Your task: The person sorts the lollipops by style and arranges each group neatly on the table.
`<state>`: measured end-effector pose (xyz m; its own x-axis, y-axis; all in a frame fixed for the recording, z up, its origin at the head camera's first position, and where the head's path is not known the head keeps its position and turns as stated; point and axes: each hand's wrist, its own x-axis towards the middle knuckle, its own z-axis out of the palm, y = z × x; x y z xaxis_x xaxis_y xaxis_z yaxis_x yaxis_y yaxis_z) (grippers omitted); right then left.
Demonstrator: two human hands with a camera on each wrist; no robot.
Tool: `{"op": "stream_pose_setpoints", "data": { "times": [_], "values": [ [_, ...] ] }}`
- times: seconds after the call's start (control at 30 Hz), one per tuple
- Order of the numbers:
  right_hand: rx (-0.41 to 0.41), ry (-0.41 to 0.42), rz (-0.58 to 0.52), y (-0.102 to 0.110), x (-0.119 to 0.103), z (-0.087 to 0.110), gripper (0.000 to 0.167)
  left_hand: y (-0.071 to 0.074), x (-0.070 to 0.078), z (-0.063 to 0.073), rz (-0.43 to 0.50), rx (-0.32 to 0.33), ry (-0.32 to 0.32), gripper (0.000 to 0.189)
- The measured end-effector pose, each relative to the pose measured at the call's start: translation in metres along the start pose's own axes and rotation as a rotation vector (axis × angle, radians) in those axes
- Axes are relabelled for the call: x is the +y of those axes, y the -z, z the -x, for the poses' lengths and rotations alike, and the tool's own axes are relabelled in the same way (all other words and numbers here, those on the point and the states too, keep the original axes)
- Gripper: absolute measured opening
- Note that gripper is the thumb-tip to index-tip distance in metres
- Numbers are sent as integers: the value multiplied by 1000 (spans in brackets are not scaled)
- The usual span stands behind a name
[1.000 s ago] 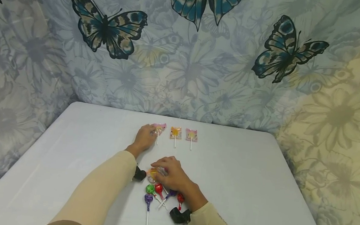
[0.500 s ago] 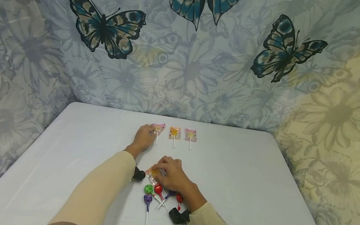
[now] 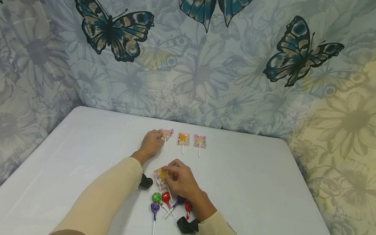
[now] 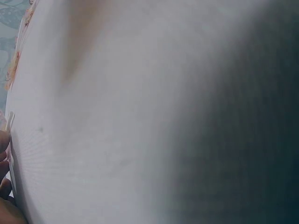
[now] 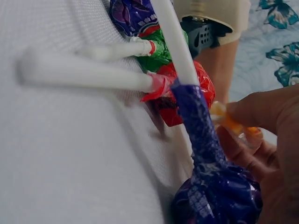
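My left hand (image 3: pixel 151 143) is at the far side of the table, its fingers on the left edge of a pink-wrapped lollipop (image 3: pixel 166 134). In the left wrist view only its fingers (image 4: pixel 4 163) show at the left border, by a white stick. Nearer, my right hand (image 3: pixel 182 179) pinches a flat lollipop in a clear and orange wrapper (image 3: pixel 161 177), raised and tilted. The right wrist view shows thumb and fingers on its orange part (image 5: pixel 233 125). Something round and red (image 3: pixel 175 175) shows by the right fingers; whether they touch it is unclear.
An orange lollipop (image 3: pixel 183 138) and a pink one (image 3: pixel 200 141) continue the far row. Below my right hand lie round lollipops: green (image 3: pixel 157 197), red (image 3: pixel 166 196), purple (image 3: pixel 155 207), another purple (image 3: pixel 180 200) and another red (image 3: pixel 188 206). A patterned wall (image 3: pixel 203 78) borders the white table (image 3: pixel 252 180).
My right hand has drawn the orange-wrapped lollipop up from the pile, and its packet is now tilted with the stick showing. My left hand has stayed at the pink lollipop.
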<state>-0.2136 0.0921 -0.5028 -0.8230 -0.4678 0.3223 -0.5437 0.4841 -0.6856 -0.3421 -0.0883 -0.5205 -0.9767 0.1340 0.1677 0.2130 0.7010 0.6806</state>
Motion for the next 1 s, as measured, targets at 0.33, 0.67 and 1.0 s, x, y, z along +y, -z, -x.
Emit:
{"op": "stream_pose_setpoints", "data": {
  "times": [0.33, 0.67, 1.0],
  "values": [
    [161, 41, -176, 11, -2, -3, 30, 0, 0, -1, -3, 5, 1, 39],
    [272, 110, -260, 45, -38, -6, 27, -3, 2, -2, 30, -24, 38, 41],
    [320, 108, -259, 65, -40, -12, 29, -1, 3, 0, 18, -8, 38, 39]
  ]
}}
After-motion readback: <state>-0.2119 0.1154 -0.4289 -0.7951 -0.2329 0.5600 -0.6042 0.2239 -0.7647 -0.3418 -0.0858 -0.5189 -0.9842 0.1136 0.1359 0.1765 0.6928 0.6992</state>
